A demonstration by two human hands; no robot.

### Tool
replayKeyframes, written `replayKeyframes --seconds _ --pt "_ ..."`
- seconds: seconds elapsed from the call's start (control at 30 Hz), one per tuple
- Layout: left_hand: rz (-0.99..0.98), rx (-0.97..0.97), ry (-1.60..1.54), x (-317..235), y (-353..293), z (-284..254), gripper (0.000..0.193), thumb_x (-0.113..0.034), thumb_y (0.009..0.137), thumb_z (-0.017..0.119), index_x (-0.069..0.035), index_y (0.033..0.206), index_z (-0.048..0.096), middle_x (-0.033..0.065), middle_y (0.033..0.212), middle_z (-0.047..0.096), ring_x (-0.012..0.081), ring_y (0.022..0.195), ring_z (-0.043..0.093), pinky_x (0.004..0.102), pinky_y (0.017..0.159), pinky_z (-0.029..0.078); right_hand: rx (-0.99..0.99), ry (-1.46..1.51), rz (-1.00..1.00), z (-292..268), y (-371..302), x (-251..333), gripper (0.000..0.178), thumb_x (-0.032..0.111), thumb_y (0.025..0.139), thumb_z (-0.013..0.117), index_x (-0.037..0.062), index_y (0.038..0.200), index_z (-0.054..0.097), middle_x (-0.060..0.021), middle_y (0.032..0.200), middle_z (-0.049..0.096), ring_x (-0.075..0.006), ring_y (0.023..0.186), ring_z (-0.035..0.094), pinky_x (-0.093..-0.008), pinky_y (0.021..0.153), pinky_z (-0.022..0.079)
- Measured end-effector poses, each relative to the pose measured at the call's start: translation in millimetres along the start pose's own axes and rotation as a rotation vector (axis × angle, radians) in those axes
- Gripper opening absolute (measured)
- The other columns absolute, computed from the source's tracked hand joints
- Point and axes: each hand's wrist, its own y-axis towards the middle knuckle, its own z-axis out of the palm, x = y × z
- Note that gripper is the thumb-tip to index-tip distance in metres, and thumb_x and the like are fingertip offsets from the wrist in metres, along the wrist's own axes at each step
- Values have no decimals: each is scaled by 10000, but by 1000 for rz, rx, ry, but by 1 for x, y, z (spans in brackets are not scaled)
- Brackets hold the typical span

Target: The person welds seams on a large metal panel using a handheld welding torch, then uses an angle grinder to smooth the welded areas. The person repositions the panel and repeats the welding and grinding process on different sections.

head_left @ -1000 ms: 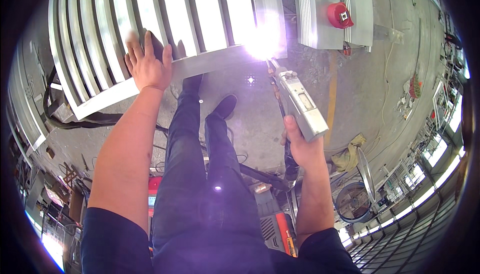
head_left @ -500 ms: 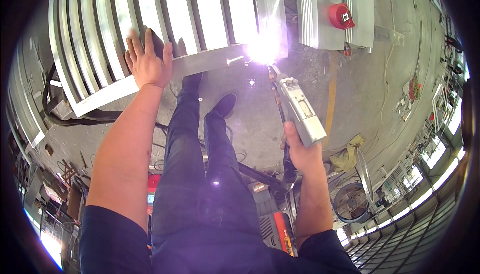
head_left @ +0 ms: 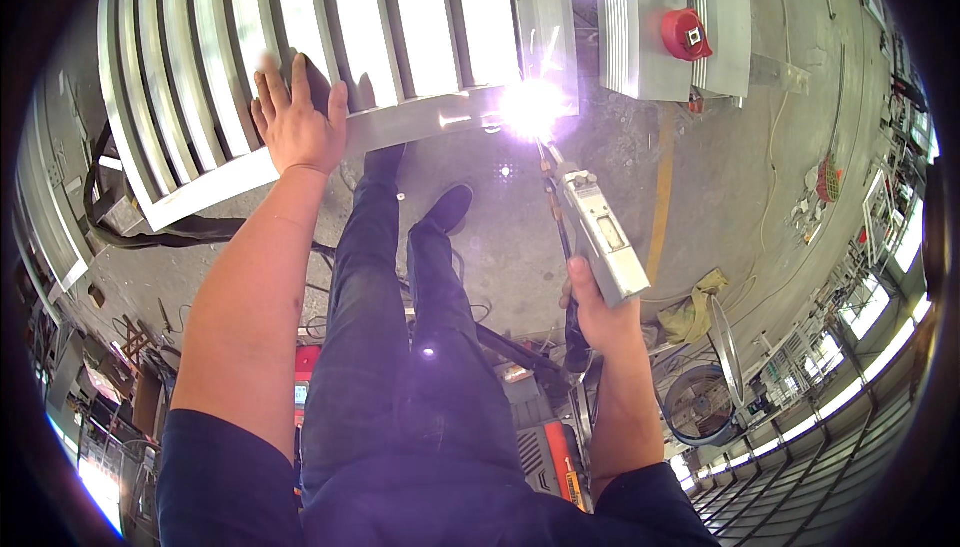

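Observation:
My left hand (head_left: 303, 132) lies flat with fingers spread on a slatted silvery metal panel (head_left: 385, 127), by its near edge. My right hand (head_left: 602, 315) is wrapped round a welding torch (head_left: 606, 235) with a boxy pale body. The torch slants up and left, its nozzle at the near right corner of the panel. A bright white-violet arc (head_left: 533, 109) with sparks burns there, and its glare hides the tip and the joint. Beside the torch body runs a thin dark line (head_left: 556, 205) toward the nozzle.
To the right, a red tape measure (head_left: 686, 35) rests on metal profiles (head_left: 640, 77). Dark hoses (head_left: 180, 235) run below the panel's left end. A khaki cloth (head_left: 690, 317) and a round drum-like thing (head_left: 703, 405) are at my right. A red-and-grey machine (head_left: 548, 462) stands near my legs.
The torch and my right hand have shifted slightly toward me. The arc's glare has shrunk a little, showing more sparks. My left hand stays on the panel.

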Motion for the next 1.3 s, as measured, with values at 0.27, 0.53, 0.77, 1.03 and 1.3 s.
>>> replayKeyframes --seconds 0.27,0.53,0.77,1.03,1.3 --pt "8 -21 -27 3 0 3 712 -595 933 452 -159 1490 377 144 1617 148 332 1490 140 491 1191 151 28 76 -110 -4 -7 -7 336 224 980 605 -16 1199 521 -62 821 570 -138 603 553 -304 543 481" --pt "-3 1 -37 1 -1 -2 716 -573 921 477 -159 1495 365 147 1616 146 334 1492 133 502 1191 145 -10 53 -107 6 11 14 351 266 951 655 -16 1135 555 -60 823 584 -134 601 563 -301 527 485" --pt "-5 16 -5 -1 -1 -3 708 -581 934 452 -163 1498 360 148 1620 126 330 1498 111 492 1196 132 -39 96 -100 12 17 15 379 267 945 665 -22 1161 549 -57 801 583 -126 603 571 -297 527 494" --pt "-9 28 -15 -2 1 -2 704 -579 938 446 -170 1502 352 142 1623 115 323 1500 107 482 1202 124 -30 70 -122 12 21 18 380 277 945 663 -25 1150 555 -51 776 584 -123 599 574 -295 522 494" --pt "-10 24 10 1 -2 -4 715 -587 940 434 -168 1510 332 141 1620 120 312 1502 105 477 1205 125 -40 23 -121 13 18 27 373 323 949 650 -20 1072 571 -46 742 587 -116 590 578 -287 517 492"
